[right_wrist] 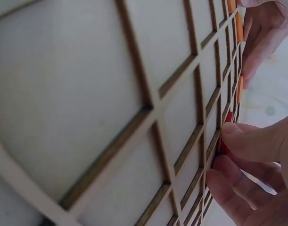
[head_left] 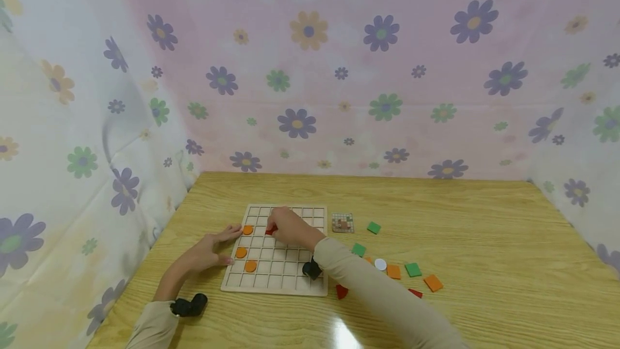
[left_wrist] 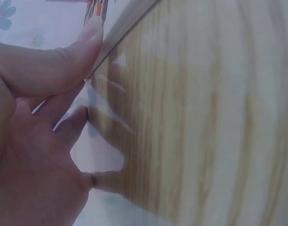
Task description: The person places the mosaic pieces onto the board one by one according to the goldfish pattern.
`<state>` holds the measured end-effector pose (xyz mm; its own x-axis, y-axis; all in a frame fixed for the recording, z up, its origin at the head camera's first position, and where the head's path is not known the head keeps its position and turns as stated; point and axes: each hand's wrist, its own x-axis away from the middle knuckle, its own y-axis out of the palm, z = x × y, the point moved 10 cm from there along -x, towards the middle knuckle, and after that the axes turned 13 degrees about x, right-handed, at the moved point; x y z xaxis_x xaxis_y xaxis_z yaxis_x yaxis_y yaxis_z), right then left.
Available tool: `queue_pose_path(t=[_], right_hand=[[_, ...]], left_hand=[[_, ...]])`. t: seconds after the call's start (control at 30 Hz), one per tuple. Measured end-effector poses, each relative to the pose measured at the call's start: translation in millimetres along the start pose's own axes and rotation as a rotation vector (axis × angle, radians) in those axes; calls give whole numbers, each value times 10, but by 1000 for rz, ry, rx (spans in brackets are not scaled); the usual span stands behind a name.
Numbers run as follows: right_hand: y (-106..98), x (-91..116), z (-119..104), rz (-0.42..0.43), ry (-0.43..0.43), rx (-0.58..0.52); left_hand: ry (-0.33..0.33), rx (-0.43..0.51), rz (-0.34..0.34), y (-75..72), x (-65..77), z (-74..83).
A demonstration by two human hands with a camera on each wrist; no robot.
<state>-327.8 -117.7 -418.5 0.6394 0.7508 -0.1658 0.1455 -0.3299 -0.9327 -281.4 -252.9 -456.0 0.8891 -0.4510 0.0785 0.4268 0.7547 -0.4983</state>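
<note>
A wooden grid board (head_left: 263,283) lies on the table with three orange round pieces in its left columns, one of them an orange disc (head_left: 250,266). My right hand (head_left: 292,227) reaches over the board's upper middle. Its thumb and fingers pinch a red piece (right_wrist: 223,147) low at the grid cells; the hand covers much of that piece. My left hand (head_left: 205,253) lies at the board's left edge with fingers spread and fairly straight, thumb and fingertips right at the rim. In the left wrist view the left palm (left_wrist: 45,155) holds nothing.
Right of the board lie a small pattern card (head_left: 343,223), green squares such as a green tile (head_left: 373,228), orange squares like an orange tile (head_left: 433,283), a white disc (head_left: 380,264) and red pieces, including a red wedge (head_left: 341,291). Flowered cloth (head_left: 339,123) hangs behind the table.
</note>
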Motion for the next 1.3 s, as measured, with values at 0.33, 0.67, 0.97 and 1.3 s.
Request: queue_pose_path(t=[0.33,0.67,0.97,1.3], right_hand=[[15,27,-93,21,-6,93],[-12,83,-68,29,-35,78],[-92,233,11,0,-18,12],[-470,551,136,-3,-46,-59]], left_hand=[[-3,6,-2,6,45,18],[-3,24,-9,43,17,18],[-13,-1,-6,25,-21,29],[4,4,-14,7,4,21]])
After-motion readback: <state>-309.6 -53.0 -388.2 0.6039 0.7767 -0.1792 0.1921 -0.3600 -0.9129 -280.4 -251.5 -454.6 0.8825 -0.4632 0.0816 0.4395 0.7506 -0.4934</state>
